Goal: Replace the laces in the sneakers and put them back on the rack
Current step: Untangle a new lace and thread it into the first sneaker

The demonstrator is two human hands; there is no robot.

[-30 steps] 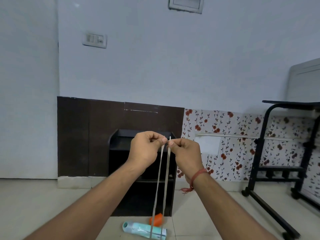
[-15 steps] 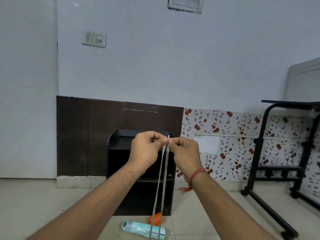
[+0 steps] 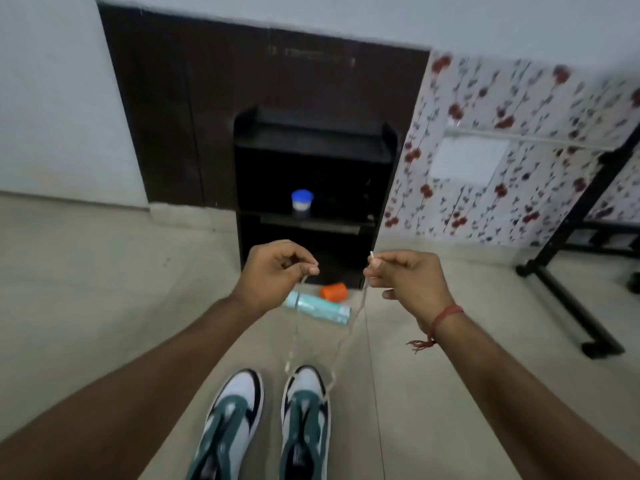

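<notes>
Two green, white and black sneakers stand side by side on the floor, the left sneaker (image 3: pixel 230 420) and the right sneaker (image 3: pixel 304 420), toes toward the rack. A pale lace (image 3: pixel 346 336) runs up from the right sneaker in two strands. My left hand (image 3: pixel 273 271) pinches one end of it, and my right hand (image 3: pixel 408 278) pinches the other end with the white tip sticking up. The hands are held apart above the floor. The black shoe rack (image 3: pixel 311 147) stands against the wall ahead.
A small blue-lidded jar (image 3: pixel 302 201) sits on the rack's middle shelf. A teal tube (image 3: pixel 318 307) and an orange cap (image 3: pixel 333 292) lie on the floor before the rack. A black wheeled stand (image 3: pixel 568 271) is at the right.
The view has tipped down, bringing the sneakers into sight. My hands have lowered and spread apart, so the two lace strands now diverge instead of hanging together.
</notes>
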